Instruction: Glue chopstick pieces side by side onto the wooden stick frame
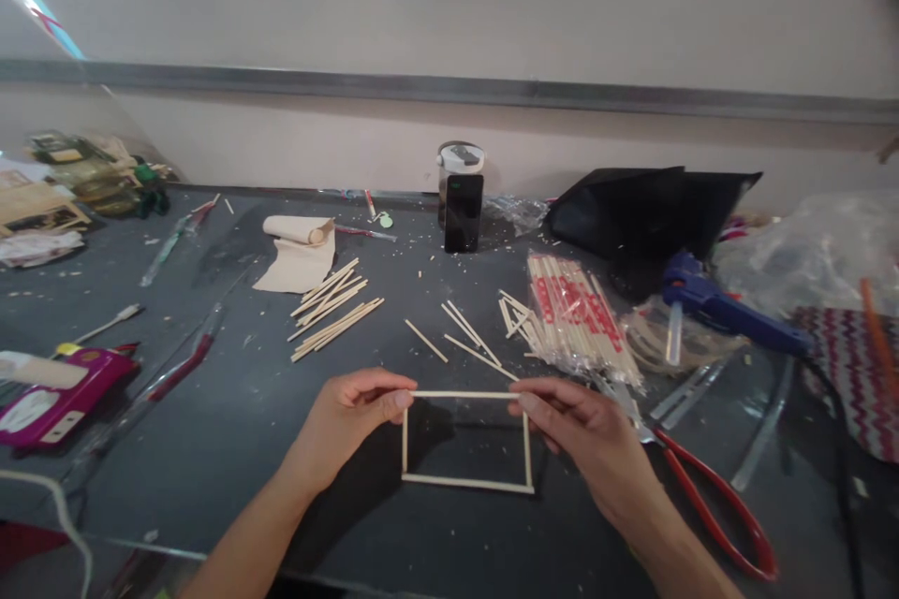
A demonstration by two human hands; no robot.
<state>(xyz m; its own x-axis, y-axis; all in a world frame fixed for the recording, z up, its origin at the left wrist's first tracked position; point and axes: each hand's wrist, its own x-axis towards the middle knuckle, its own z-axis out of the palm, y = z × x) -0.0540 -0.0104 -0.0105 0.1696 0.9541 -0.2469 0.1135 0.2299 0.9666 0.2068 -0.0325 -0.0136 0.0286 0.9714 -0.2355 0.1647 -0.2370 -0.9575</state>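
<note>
A rectangular frame of thin wooden sticks [467, 485] is held up in front of me over the dark table. My left hand [358, 407] pinches its far left corner between thumb and fingers. At the far right corner, my right hand [572, 416] grips it the same way. Just beyond the frame lie several loose wooden sticks [472, 337]. A small pile of sticks [333, 314] rests ahead of my left hand. Past my right hand is a clear plastic pack of sticks [576, 314] with red print.
Red-handled pliers [716, 505] and a blue glue gun [730, 304] lie at the right. A phone [464, 215] leans on a white-topped container [462, 156] at the back. A paper roll [299, 248] sits left of them; a magenta power strip [66, 398] is far left.
</note>
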